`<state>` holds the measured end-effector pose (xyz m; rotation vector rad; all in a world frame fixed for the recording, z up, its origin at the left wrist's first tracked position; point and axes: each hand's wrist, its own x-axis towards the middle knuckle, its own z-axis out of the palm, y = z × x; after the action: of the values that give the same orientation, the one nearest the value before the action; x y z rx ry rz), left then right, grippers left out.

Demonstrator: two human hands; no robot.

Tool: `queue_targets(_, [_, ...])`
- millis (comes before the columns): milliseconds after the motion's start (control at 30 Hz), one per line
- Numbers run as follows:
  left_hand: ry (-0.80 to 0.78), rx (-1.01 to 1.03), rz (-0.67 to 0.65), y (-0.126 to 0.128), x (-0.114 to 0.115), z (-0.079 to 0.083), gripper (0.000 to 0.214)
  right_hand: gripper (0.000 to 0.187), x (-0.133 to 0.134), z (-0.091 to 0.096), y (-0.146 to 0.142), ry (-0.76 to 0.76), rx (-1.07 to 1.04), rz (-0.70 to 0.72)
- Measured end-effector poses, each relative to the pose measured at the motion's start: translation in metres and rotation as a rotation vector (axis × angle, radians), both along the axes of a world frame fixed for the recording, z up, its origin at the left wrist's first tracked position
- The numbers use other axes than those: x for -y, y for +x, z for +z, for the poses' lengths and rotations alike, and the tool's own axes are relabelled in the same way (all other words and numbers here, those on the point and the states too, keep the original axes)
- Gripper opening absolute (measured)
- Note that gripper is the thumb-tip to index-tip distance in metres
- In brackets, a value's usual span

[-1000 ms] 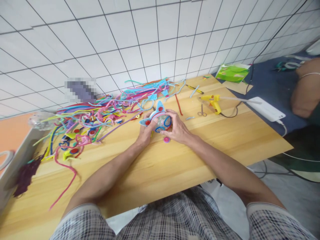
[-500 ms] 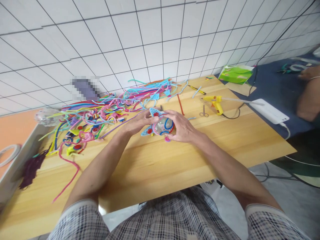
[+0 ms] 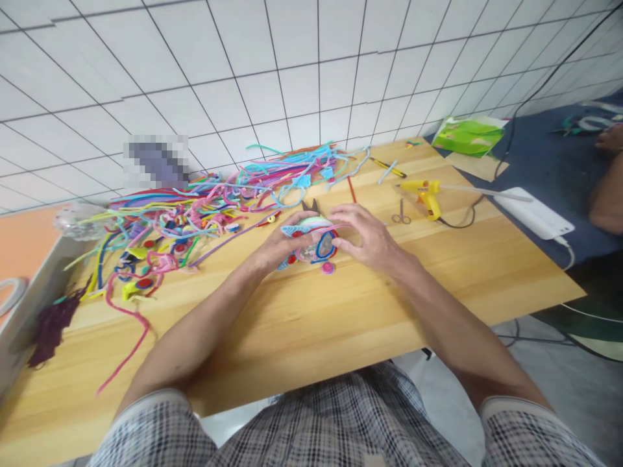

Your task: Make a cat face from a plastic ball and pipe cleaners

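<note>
A clear round ball (image 3: 307, 251) wrapped in blue, red and pink pipe cleaners, with blue striped pointed pieces carrying red discs on its left side, is held over the table. My left hand (image 3: 278, 250) grips it from the left, thumb across its front. At its right edge is my right hand (image 3: 368, 239), fingers apart and curved, the thumb tip close against the blue loop; whether it touches is hard to tell. Below the ball shows a small pink disc (image 3: 328, 267). Just behind, dark plier-like tips (image 3: 310, 206) stick out, partly hidden.
Many coloured pipe cleaners (image 3: 214, 198) lie heaped along the wall. To the right are small scissors (image 3: 402, 213), a yellow glue gun (image 3: 422, 193) with a cord, a yellow cutter (image 3: 388, 167) and a white power strip (image 3: 533, 213). Another person's arm (image 3: 607, 194) shows far right.
My right hand has loosened from around the ball and sits at its right edge. The ball has turned a little in my left hand. The view has shifted slightly.
</note>
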<state>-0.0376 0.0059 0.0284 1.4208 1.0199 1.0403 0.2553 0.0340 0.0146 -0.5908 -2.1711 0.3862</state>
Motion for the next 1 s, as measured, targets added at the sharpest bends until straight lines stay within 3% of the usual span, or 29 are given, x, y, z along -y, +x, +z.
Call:
queue_targets(133, [-0.048, 0.01, -0.01, 0.0, 0.003, -0.003, 0.081, 0.03, 0.003, 0.001, -0.001, 0.001, 0.015, -0.041])
queue_targets(433, [-0.016, -0.031, -0.076, -0.002, 0.004, 0.0, 0.066, 0.034, 0.009, -0.002, -0.01, 0.038, 0.006, -0.124])
queue_targets(733, [-0.084, -0.114, -0.041, 0.004, 0.01, 0.016, 0.076, 0.034, 0.004, 0.002, -0.013, 0.115, -0.052, -0.087])
queue_targets(1000, [-0.081, -0.131, -0.033, 0.004, 0.01, 0.017, 0.074, 0.036, 0.005, 0.003, -0.011, 0.222, -0.007, -0.074])
